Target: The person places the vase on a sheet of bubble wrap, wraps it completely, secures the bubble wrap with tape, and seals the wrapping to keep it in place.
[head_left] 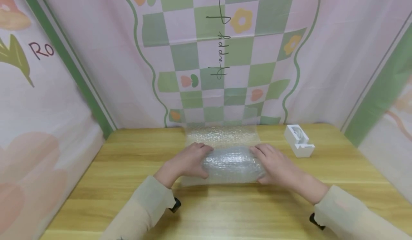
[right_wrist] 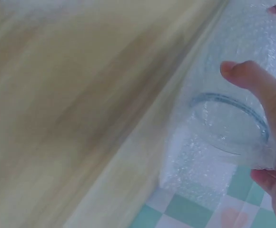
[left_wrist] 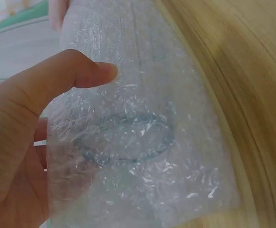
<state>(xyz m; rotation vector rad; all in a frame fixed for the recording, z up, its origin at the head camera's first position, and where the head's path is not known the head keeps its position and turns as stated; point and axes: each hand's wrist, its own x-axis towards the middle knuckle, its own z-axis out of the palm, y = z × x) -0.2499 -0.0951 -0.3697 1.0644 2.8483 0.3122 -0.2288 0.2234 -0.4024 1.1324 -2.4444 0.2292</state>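
A clear round object, with a ring-like end (left_wrist: 128, 137) visible through the wrap in the left wrist view, lies on its side in bubble wrap (head_left: 233, 165). My left hand (head_left: 190, 161) grips the roll's left end, its thumb on the near side and fingers over the top. At the right end my right hand (head_left: 276, 165) grips the same way; in the right wrist view its thumb lies on the wrap (right_wrist: 214, 137) near another round rim. A flat stretch of bubble wrap (head_left: 222, 136) runs behind the roll to the table's back edge.
A small white box (head_left: 298, 140) with an open cut-out stands at the back right of the wooden table (head_left: 225, 211). Behind the table hangs a green and white checked cloth (head_left: 212, 54), with printed cloth on both sides.
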